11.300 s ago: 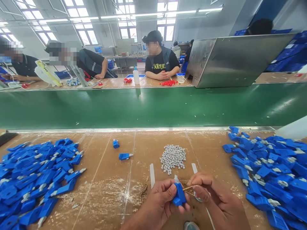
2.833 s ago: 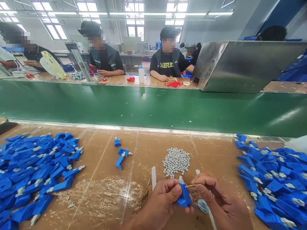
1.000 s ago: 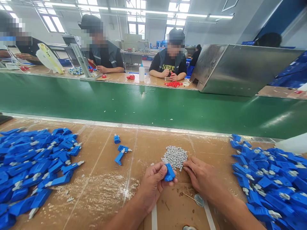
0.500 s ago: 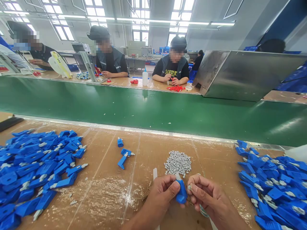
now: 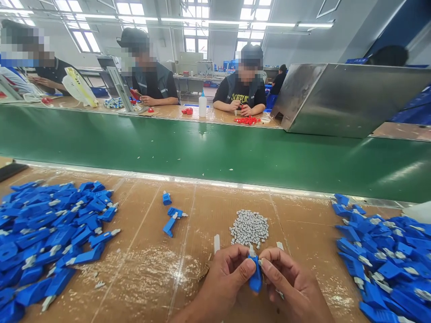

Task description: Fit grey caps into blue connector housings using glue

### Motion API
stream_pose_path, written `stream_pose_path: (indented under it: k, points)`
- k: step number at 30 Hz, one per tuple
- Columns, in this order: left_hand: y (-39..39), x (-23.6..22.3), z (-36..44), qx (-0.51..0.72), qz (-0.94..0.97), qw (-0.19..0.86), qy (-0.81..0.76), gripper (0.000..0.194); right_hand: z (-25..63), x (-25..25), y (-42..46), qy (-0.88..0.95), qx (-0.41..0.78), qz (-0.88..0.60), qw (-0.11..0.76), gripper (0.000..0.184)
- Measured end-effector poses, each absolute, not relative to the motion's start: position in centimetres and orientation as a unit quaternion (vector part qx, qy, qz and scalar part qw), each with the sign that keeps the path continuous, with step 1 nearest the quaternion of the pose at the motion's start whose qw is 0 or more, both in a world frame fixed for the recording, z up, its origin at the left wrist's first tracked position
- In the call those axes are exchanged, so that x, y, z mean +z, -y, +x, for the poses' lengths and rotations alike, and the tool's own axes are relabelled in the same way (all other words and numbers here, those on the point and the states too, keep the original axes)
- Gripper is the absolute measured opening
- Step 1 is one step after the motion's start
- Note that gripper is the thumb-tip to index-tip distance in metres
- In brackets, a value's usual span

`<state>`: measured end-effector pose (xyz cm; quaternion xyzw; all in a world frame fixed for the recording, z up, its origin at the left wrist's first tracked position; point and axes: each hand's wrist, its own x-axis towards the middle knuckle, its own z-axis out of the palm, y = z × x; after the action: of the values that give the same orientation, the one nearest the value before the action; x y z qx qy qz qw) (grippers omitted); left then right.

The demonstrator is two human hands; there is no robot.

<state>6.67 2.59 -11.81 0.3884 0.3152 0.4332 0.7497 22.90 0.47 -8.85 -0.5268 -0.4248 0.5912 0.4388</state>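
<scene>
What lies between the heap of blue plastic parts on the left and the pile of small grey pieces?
In the head view, a few loose blue plastic parts lie on the brown work surface between the blue heap and the grey pile.

1. Factory assembly workshop: large hall, tall windows, long strip lights overhead.
2. Green conveyor belt runs across the room; workers sit along its far side in matching dark vests.
3. Cardboard-covered workbench holds heaps of identical blue plastic parts and a pile of small grey pieces.
4. Angled stainless steel panel, stacked blue crates at right.
</scene>
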Motion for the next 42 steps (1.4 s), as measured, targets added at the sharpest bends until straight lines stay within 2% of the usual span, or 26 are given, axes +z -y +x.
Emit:
stream_pose_path:
  k: [6,19,23,25,27,29,31,33,35,37,39,42]
  points:
    - [-2.3,-12.0,6.7,0.439,0.397,0.734,-0.332,0.05,22.7,-9.0,-0.1,0.443,0.563,-0.541,0.44,0.045]
    - [-1.8,-10.6,5.6,0.434,0.487,0.699,-0.292,0.04,23.7,-9.0,-0.9,0.346,0.664,-0.486,0.451,0.043]
    - [-1.8,-10.7,5.5,0.415,0.534,0.67,-0.307,0.037,23.4,-10.7,-0.7,0.41,0.635,-0.513,0.407,0.059]
    - [-2.2,-10.4,4.7,0.396,0.613,0.591,-0.344,0.032,23.6,-10.8,-1.0,0.45,0.595,-0.545,0.383,0.068]
    - [-3.2,-9.9,3.0,0.371,0.719,0.427,-0.404,0.025,25.1,-9.9,-2.0,0.484,0.536,-0.586,0.367,0.067]
    - [-4.8,-9.5,0.5,0.336,0.783,0.203,-0.483,0.019,28.3,-8.1,-4.2,0.522,0.438,-0.646,0.343,0.054]
    - [-6.5,-9.4,-1.9,0.296,0.77,-0.004,-0.565,0.022,33.1,-5.8,-7.2,0.541,0.3,-0.726,0.301,0.032]
    - [-7.4,-9.4,-3.3,0.253,0.757,-0.118,-0.59,0.024,38.2,-3.9,-10.5,0.52,0.173,-0.807,0.221,0.019]
    - [-7.3,-9.3,-3.1,0.268,0.759,-0.167,-0.569,0.028,42.3,-3.0,-13.5,0.501,0.108,-0.85,0.12,0.02]
    - [-6.4,-9.1,-1.5,0.337,0.766,-0.163,-0.523,0.03,44.7,-3.5,-15.7,0.497,0.08,-0.863,0.035,0.023]
    - [-5.2,-9.0,0.8,0.399,0.783,-0.112,-0.464,0.027,45.6,-4.7,-16.8,0.506,0.07,-0.859,-0.026,0.027]
    - [-3.9,-9.1,3.2,0.446,0.809,-0.029,-0.381,0.027,45.5,-6.6,-17.2,0.535,0.058,-0.841,-0.064,0.029]
